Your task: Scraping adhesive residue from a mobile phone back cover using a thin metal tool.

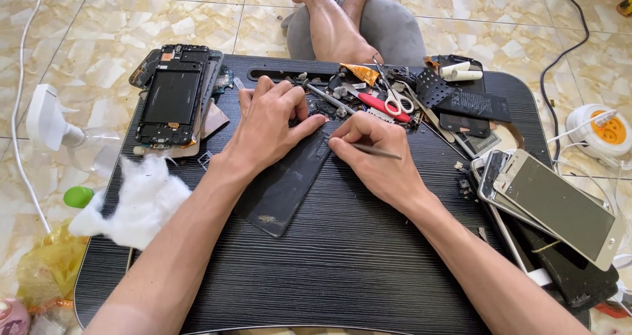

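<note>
Clearly, the dark phone panel (pixel 284 183) lay near the middle of the black table (pixel 342 262), its long axis slanting toward the far edge. The left hand (pixel 266 121) pressed flat on its upper end; the right hand (pixel 368 147), just beside, pinched a thin metal tool (pixel 376 152).

You have two hands on one black table (pixel 342 256). Count one pair of scissors (pixel 390 102), one wad of white cotton (pixel 141 200), one opened phone frame (pixel 172 94), one dark phone panel (pixel 283 183), and one spray bottle (pixel 56 127).
</note>
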